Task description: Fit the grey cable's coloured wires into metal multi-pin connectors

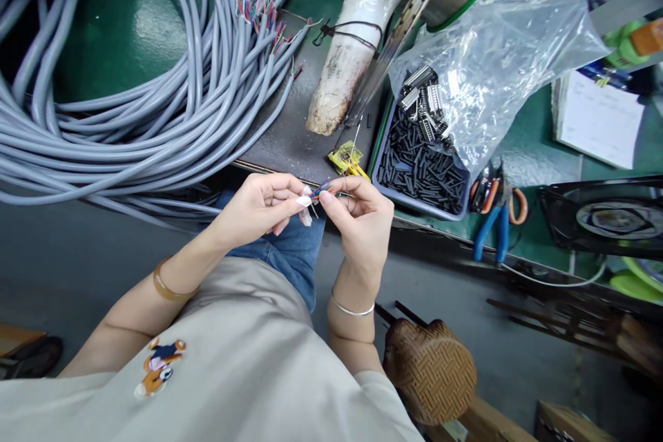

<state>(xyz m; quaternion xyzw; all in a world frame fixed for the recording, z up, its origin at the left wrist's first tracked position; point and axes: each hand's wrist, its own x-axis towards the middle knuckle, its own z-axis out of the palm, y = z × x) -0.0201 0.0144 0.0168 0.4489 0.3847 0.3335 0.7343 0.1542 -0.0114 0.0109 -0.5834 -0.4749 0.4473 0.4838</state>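
Observation:
Thin coloured wires [320, 188], blue, red and orange among them, are pinched between my two hands just off the bench's front edge. My left hand [272, 204] closes on them with thumb and fingers, and white wrapping shows on some fingertips. From the other side, my right hand [360, 210] grips the wires between thumb and forefinger. Left of my hands lies a big bundle of grey cables [155, 131], their stripped ends showing coloured wires. Just beyond my right hand is a small yellow piece [346, 157] on the dark mat.
A bin [409, 206] holds short black tubes [419, 166] and metal connectors [427, 100] beside a clear plastic bag [497, 69]. A wrapped white nozzle-like pipe [342, 69] hangs over the mat. Pliers [492, 231], a paper pad [595, 117] and a black fan [611, 217] lie right. A stool [432, 373] stands below.

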